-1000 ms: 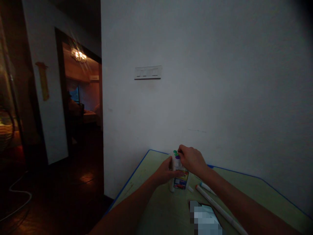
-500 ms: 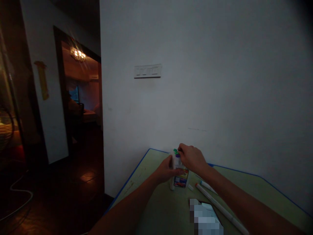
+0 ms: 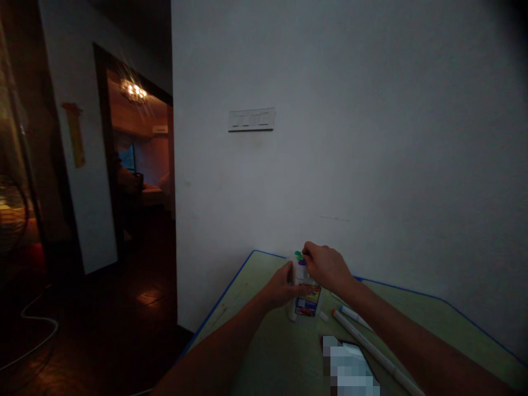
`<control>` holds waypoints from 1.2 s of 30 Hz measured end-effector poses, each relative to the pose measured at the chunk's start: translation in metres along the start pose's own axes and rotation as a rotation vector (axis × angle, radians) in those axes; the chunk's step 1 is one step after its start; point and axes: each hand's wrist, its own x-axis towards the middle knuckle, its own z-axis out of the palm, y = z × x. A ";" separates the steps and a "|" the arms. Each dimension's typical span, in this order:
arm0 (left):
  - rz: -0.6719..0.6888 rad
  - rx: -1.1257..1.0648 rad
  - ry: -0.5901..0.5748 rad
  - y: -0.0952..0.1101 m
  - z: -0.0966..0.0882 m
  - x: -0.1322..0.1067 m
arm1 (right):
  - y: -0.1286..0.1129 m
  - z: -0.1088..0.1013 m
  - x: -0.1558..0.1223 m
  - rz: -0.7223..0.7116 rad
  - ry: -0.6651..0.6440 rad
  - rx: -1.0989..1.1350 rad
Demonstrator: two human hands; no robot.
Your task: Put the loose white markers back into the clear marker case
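A clear marker pack (image 3: 306, 302) with a coloured label stands upright on the green table (image 3: 256, 286), with green and purple marker caps (image 3: 299, 258) sticking out of its top. My left hand (image 3: 281, 287) is wrapped round the pack's left side and steadies it. My right hand (image 3: 325, 268) reaches over the top, its fingers pinched on the caps. The dim light hides which single marker the fingers grip.
Two white markers (image 3: 373, 352) lie right of the pack, beside a phone (image 3: 350, 367) at the near edge. A white wall with a switch plate (image 3: 251, 119) rises behind the table. On the left a doorway (image 3: 136, 159) opens onto a lit room.
Both hands stay on the marker pack with almost no movement. The view has shifted slightly to the right.
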 end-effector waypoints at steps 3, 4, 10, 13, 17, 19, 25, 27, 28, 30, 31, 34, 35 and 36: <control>0.002 -0.010 -0.018 -0.003 -0.001 0.001 | 0.000 0.000 0.000 -0.003 0.006 0.004; 0.002 -0.010 -0.019 -0.003 -0.001 0.001 | 0.000 0.000 0.000 -0.002 0.009 0.004; 0.006 -0.001 -0.023 -0.005 -0.002 0.001 | 0.001 0.002 0.000 -0.007 0.020 0.000; 0.001 0.019 -0.010 -0.007 -0.003 0.002 | 0.001 0.002 0.000 -0.008 0.023 0.000; -0.001 0.029 -0.012 -0.008 -0.004 0.002 | 0.001 0.001 0.000 -0.004 0.016 0.008; 0.001 0.029 -0.012 -0.007 -0.004 0.002 | 0.001 0.001 0.000 -0.002 0.013 0.007; 0.002 0.007 -0.016 -0.004 -0.002 0.002 | 0.000 0.000 0.000 0.007 -0.003 -0.010; 0.003 -0.005 -0.023 -0.005 -0.001 0.002 | 0.000 0.000 0.000 0.003 0.000 -0.009; 0.004 -0.008 -0.024 -0.005 -0.001 0.002 | 0.000 0.001 0.000 0.001 0.004 -0.006; 0.004 -0.006 -0.021 -0.006 -0.002 0.003 | 0.000 0.001 0.000 -0.002 0.006 -0.003; 0.004 -0.001 -0.017 -0.006 -0.002 0.003 | 0.000 0.001 0.000 -0.002 0.005 -0.004; 0.003 0.014 -0.007 -0.007 -0.002 0.004 | 0.001 0.002 0.000 0.003 0.009 -0.004; 0.004 0.017 -0.005 -0.007 -0.003 0.004 | 0.001 0.002 0.000 0.005 0.013 -0.002; 0.004 0.018 -0.005 -0.007 -0.003 0.004 | 0.001 0.002 0.000 0.005 0.017 0.000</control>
